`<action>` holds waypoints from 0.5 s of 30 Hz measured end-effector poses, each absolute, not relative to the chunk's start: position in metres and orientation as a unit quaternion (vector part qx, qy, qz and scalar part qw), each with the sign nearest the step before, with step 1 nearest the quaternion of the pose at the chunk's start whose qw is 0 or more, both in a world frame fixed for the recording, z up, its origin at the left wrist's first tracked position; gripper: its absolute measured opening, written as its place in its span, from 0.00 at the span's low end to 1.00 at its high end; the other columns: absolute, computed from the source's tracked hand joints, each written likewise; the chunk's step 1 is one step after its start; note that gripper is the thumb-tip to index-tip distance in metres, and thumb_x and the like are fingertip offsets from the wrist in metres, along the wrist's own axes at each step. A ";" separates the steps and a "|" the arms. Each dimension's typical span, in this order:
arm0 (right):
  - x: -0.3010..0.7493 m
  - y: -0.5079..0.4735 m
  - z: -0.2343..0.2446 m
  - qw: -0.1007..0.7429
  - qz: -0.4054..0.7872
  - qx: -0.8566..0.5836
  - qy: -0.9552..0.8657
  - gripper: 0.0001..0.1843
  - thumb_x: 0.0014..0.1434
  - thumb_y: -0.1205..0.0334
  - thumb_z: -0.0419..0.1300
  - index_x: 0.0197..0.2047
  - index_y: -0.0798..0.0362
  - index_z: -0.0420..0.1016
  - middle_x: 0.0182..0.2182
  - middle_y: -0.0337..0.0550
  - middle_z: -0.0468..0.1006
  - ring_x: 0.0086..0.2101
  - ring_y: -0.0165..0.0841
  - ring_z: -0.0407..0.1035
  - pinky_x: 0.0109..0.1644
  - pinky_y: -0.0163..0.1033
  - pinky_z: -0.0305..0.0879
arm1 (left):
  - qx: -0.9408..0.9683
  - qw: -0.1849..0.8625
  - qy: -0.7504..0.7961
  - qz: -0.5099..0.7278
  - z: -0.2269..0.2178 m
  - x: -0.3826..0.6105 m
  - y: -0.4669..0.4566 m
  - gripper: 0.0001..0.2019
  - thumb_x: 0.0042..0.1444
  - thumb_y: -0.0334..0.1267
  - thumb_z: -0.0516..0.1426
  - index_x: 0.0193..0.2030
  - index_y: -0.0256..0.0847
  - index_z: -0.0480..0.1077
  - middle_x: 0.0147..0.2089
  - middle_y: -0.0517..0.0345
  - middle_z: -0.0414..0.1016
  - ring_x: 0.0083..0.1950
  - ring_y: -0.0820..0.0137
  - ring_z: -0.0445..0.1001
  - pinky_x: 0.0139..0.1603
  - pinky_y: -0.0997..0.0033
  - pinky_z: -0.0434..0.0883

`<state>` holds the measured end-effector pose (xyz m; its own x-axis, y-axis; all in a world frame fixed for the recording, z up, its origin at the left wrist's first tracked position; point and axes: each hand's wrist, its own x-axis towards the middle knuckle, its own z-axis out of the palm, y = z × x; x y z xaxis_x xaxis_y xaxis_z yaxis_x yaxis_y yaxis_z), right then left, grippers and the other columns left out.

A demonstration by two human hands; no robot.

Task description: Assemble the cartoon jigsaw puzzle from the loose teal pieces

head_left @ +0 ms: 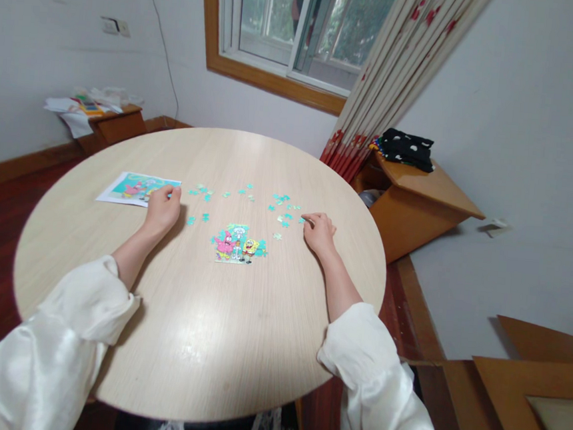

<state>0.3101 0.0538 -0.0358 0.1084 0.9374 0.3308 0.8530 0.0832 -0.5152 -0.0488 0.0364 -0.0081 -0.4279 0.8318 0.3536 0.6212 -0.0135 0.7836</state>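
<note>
My left hand [163, 208] is curled closed at the right edge of a printed cartoon picture [133, 187]; whether anything is inside it is hidden. On the right, my right hand [321, 234] has thumb and forefinger pinched at a small teal puzzle piece [301, 221], partly covered by the fingertips. Between the hands and slightly nearer to me lies a partly joined jigsaw puzzle [237, 244] with pink, white and yellow cartoon figures. Loose teal pieces [282, 200] are scattered beyond it, with others [201, 190] near my left hand.
Everything lies on a round pale wooden table [195, 341]. Behind it are a window [303, 29] and a patterned curtain [384, 69]. A wooden stand [413, 199] with black cloth [406, 149] is at the right, and a small cabinet [118, 127] with papers at the left.
</note>
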 end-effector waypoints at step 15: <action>0.306 0.051 -0.032 0.324 0.074 -0.660 -0.674 0.18 0.57 0.71 0.50 0.42 0.49 0.79 0.45 0.50 0.73 0.48 0.42 0.64 0.53 0.50 0.55 | 0.522 0.113 0.691 0.488 -0.009 -0.049 0.037 0.17 0.57 0.29 0.50 0.17 0.43 0.53 0.18 0.64 0.52 0.26 0.70 0.55 0.30 0.68 0.53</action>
<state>0.3060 0.0512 -0.0315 0.0816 0.9376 0.3379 0.8413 0.1170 -0.5277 -0.0490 0.0374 -0.0090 -0.4299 0.8309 0.3531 0.6108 -0.0203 0.7915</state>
